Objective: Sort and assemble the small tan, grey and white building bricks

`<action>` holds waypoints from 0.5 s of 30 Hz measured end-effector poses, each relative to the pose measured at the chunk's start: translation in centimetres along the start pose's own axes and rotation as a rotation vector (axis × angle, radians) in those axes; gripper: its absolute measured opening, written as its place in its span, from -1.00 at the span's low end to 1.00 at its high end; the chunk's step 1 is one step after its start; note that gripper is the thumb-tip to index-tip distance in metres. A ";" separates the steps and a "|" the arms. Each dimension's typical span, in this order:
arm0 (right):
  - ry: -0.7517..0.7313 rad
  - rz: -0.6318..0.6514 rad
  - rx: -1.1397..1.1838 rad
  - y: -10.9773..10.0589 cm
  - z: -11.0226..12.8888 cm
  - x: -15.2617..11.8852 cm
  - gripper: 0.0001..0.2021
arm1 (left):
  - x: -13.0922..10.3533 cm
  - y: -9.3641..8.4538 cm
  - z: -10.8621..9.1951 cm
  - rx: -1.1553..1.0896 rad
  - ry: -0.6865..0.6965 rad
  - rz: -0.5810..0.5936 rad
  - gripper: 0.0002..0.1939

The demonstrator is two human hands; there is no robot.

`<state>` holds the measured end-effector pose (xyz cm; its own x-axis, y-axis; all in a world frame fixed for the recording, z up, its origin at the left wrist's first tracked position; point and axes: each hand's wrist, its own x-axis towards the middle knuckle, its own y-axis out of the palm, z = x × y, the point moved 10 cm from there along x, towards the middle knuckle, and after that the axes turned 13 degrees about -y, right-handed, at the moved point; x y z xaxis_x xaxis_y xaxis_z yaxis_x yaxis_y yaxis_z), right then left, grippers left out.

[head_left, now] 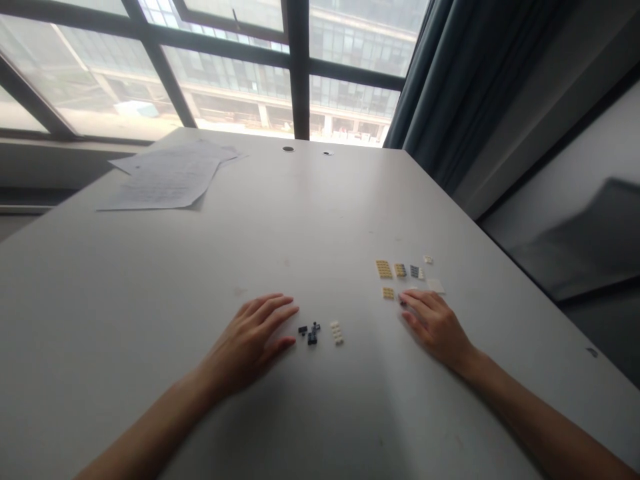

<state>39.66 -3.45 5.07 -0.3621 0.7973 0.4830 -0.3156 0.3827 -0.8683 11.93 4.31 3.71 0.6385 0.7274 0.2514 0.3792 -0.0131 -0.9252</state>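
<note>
My left hand (260, 333) rests on the table, fingers apart, holding nothing, just left of a small cluster of black building bricks (313, 338). A short row of white bricks (337, 333) lies to the right of that cluster. My right hand (433, 323) reaches among the sorted bricks, its fingertips low at a small dark piece (403, 302); whether they grip it I cannot make out. Left of those fingertips is a small yellow brick group (388, 293). Beyond lie a larger yellow group (384, 269), a yellow and grey group (400, 270) and a grey and white group (417, 272).
A flat pale piece (436, 286) lies beside my right hand, with a small white brick (428, 259) farther back. Printed papers (165, 177) overlap at the far left of the white table (300, 220). Windows and a dark curtain (450, 87) stand behind.
</note>
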 end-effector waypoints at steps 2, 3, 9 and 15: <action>-0.014 -0.042 0.010 -0.4 1.2 0.3 -0.69 | -0.7 -0.3 -0.7 0.015 0.034 0.014 -0.58; -0.032 -0.048 0.025 -0.4 2.1 0.5 -0.69 | -1.2 -0.4 -1.2 0.023 0.052 0.023 -0.56; -0.282 0.126 0.188 2.9 10.6 2.7 -0.62 | -3.7 -0.2 -4.2 0.067 0.170 0.057 -0.40; -0.306 0.247 0.223 5.0 12.9 3.9 -0.60 | -3.9 1.2 -5.1 0.174 0.196 0.097 -0.32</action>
<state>25.35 -4.48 4.12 -0.6825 0.6646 0.3043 -0.3562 0.0612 -0.9324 13.31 -2.07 3.12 0.7899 0.5817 0.1940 0.2004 0.0541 -0.9782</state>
